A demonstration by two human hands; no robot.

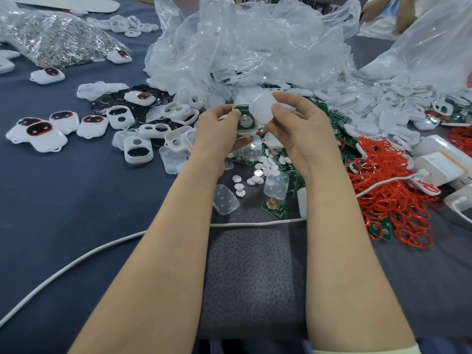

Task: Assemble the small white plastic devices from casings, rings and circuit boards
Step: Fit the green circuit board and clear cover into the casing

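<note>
Past the forearms, the left hand gripped a casing with its circuit board above the table, the right hand pinching a cover beside it, both probably light, stiff, best held by their edges.

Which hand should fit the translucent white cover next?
Right. The right hand pinches the translucent white plastic cover beside the white casing with green circuit board that the left hand holds.

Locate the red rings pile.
Head view, right side: red rings lie heaped right of the right hand, between the green circuit boards and white boxes.
</note>
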